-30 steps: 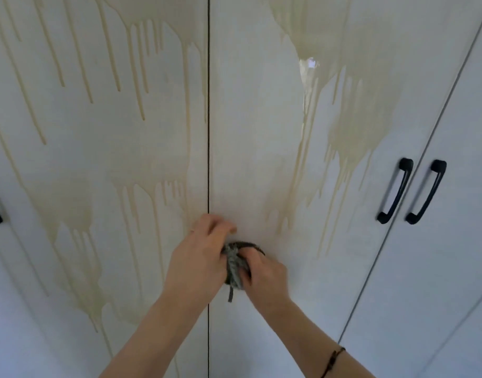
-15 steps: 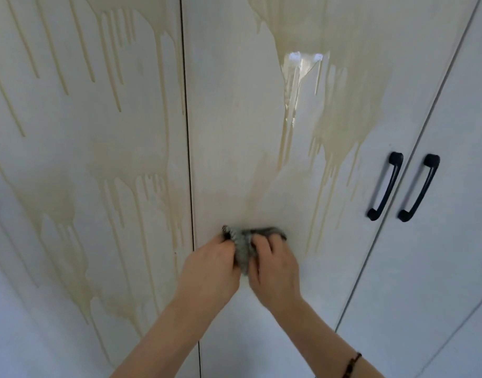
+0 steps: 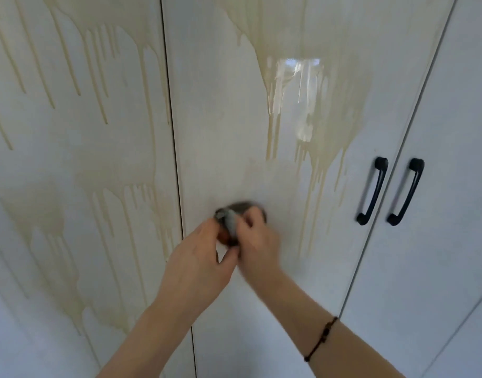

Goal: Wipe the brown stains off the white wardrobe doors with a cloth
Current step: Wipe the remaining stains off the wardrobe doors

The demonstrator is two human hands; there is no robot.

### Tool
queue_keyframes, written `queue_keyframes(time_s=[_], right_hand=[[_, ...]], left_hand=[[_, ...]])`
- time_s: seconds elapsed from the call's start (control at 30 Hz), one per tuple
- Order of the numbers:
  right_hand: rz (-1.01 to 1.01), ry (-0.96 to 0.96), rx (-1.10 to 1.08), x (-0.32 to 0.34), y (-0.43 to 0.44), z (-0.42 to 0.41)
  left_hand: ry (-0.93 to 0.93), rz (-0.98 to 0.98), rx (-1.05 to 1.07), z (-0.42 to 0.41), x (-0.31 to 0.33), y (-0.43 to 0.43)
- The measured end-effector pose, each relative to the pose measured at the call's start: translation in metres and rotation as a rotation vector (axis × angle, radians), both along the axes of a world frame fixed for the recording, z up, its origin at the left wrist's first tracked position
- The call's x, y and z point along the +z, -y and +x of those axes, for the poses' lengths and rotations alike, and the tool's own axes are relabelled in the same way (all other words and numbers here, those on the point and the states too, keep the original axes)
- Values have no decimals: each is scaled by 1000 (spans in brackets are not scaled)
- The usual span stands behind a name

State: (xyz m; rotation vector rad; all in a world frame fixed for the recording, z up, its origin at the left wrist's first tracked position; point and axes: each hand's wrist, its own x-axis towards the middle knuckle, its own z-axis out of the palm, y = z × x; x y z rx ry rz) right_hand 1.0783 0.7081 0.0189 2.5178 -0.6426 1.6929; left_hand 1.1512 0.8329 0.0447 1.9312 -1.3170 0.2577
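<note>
A small grey cloth (image 3: 234,214) is bunched against the middle white wardrobe door (image 3: 223,118). My left hand (image 3: 199,257) grips its left side and my right hand (image 3: 257,241) holds its right side, both pressed to the door; the right hand is blurred. Brown drip stains (image 3: 302,110) run down the middle door above and right of the cloth, with a glossy wet patch. More brown stains (image 3: 103,186) streak the left door (image 3: 70,132). Most of the cloth is hidden by my fingers.
Two black bar handles (image 3: 372,190) (image 3: 404,192) sit on either side of the seam between the middle door and the right door (image 3: 438,241). A dark seam (image 3: 177,173) separates the left and middle doors. A thin dark bracelet (image 3: 320,339) circles my right wrist.
Both hands with the cloth have slid rightward across the middle door, off the seam. The streaks just above the cloth look fainter. The view has shifted right and up.
</note>
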Motion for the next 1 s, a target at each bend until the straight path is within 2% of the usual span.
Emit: queue_keyframes(time_s=[0.07,0.13,0.2,0.3,0.33,0.43,0.53,0.6,0.67,0.73,0.8,0.87,0.93,1.0], right_hand=[[13,-118,40,-41,-9,-4],[77,-88,87,-52,-7,-11],[161,-34,121,-44,-7,-14],[280,-67,312,-32,-15,-17],[289,-84,312,-29,-16,-18],[239,-91,120,-36,-8,-22],[322,-126,-1,-64,8,-47],[384,-115,-66,-89,17,-75],[547,13,-134,-90,29,-101],[633,236,-217,-65,49,-116],[589,448,-268,-33,68,-125],[540,533,-255,-22,71,-123],[522,371,-213,-46,63,-113],[442,68,-125,-87,44,-101]], left_hand=[[-23,157,18,4,-10,-3],[-47,241,-25,5,-20,-8],[-40,235,-82,3,-22,-11],[-32,173,-128,3,-11,-10],[-27,154,-133,4,-7,-9],[6,189,-137,2,-9,-12],[0,216,-110,4,-20,-20],[20,169,-78,10,-18,-25],[127,92,-15,14,-9,-28],[261,17,71,17,4,-26],[336,-28,129,15,12,-21],[329,-17,166,10,12,-12],[303,60,207,2,4,-2],[308,145,243,-3,-6,6]])
